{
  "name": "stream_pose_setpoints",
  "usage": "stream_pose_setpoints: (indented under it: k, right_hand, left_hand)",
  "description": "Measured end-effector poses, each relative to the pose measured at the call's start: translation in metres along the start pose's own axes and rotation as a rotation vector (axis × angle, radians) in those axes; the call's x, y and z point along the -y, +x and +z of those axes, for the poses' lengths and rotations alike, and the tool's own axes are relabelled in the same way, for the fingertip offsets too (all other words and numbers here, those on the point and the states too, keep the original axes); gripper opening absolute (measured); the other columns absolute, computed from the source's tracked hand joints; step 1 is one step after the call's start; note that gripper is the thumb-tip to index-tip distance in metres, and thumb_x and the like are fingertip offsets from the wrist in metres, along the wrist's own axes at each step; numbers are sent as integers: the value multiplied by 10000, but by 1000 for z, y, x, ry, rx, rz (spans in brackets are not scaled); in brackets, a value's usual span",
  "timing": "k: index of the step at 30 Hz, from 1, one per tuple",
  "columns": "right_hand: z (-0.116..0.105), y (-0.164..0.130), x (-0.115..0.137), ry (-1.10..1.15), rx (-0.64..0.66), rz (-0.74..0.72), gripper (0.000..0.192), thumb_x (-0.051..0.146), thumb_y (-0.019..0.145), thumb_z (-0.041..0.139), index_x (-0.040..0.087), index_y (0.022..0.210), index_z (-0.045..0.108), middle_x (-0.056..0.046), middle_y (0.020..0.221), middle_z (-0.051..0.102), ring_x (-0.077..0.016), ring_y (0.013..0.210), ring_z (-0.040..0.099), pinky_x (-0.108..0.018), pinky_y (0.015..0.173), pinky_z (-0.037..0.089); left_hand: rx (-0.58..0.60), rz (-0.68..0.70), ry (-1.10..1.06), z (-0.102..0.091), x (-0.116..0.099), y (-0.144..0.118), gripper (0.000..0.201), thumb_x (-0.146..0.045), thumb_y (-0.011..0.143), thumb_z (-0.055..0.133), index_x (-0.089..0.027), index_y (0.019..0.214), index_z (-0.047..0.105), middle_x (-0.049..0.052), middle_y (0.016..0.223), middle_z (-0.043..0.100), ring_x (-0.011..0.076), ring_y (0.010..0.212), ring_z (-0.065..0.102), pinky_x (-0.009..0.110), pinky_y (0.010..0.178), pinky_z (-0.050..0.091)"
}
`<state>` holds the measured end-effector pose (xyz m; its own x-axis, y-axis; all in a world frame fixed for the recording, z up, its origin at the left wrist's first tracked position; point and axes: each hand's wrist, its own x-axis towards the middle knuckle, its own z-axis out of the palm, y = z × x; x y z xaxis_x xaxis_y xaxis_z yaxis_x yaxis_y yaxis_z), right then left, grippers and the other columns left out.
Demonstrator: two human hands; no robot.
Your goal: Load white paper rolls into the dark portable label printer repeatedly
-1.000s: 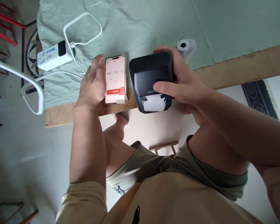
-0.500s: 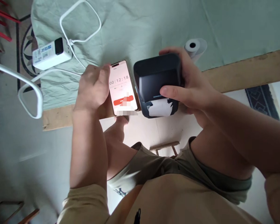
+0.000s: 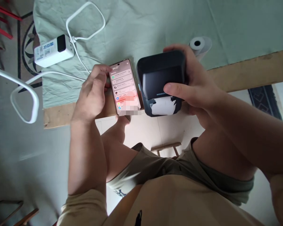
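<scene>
My right hand (image 3: 191, 75) grips a black label printer (image 3: 163, 73), thumb on its front and fingers behind its far side. "NIIMBOT" shows partly beside the thumb, and a torn white label sticks to the lower part. Left of the printer lies a phone (image 3: 124, 89) at the table's edge, its lit screen showing a list of notifications. My left hand (image 3: 91, 91) is at the phone's upper left corner, the forefinger reaching over it and the other fingers loosely bent, partly hidden. Part of the phone's lower end is blurred out.
A white power bank (image 3: 53, 51) with a dark display sits at the left on the green cloth (image 3: 141, 25). Its white cable (image 3: 103, 23) loops over the cloth. Behind my right hand stands a white paper roll (image 3: 198, 44). The wooden table edge (image 3: 238, 73) runs below the cloth.
The phone's screen has gone from a running timer to a list of notifications. My left hand has shifted slightly left and loosened beside the phone. My right hand still grips the printer.
</scene>
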<state>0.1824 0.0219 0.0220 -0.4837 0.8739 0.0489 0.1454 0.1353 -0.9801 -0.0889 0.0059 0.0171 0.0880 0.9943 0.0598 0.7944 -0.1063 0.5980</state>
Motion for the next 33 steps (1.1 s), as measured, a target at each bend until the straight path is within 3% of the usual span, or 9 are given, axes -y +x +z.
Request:
stream_pose_setpoints:
  k: [6,10,12,16,21,26,33]
  right_hand:
    - [-1,0,1,11,26,10,699,454,711,674,277,1291,326,-11,954,531,-51,677,495,-181,548,462]
    - [-1,0,-1,6,16,10,671,441,708,680,305,1279,355,-16,965,548,-85,769,538,-201,606,494]
    - [-1,0,-2,5,8,4,660,437,708,680,319,1276,365,-16,959,557,-107,827,557,-220,652,512]
    - [-1,0,-3,6,-5,-8,637,418,709,684,334,1264,382,-26,1058,566,-144,940,561,-246,695,522]
    - [-2,1,-2,-1,5,-14,638,409,720,682,315,1272,376,-33,1141,547,-150,1002,551,-241,720,520]
    - [-1,1,-4,18,-17,-28,646,417,698,701,316,1261,400,-33,1167,536,-143,984,558,-216,680,507]
    - [1,0,-1,17,-15,-34,633,395,716,691,287,1265,395,-22,1147,520,-103,951,550,-197,747,495]
  left_hand:
    - [24,-12,20,-4,-7,-4,420,-334,917,230,-251,1196,534,54,1195,559,195,1012,590,413,887,481]
    - [-7,-10,25,-2,-2,-3,406,-367,925,267,-270,1191,557,30,1260,544,214,1125,555,426,931,449]
    - [-27,4,-40,0,2,-2,389,-383,929,273,-295,1200,537,9,1226,569,220,1077,576,440,900,460]
    - [-52,43,-106,3,7,0,371,-374,925,285,-292,1164,556,12,1091,603,210,943,588,431,874,474]
    - [-21,54,38,0,1,-2,384,-292,903,294,-219,1092,620,60,1196,575,232,1092,560,413,978,443]
    - [31,3,-32,-3,-4,-3,400,-331,915,230,-282,1198,509,18,1231,564,198,1058,583,431,897,469]
    - [-56,-38,-124,6,1,2,357,-312,893,287,-319,1206,458,-27,1162,598,161,963,584,391,862,466]
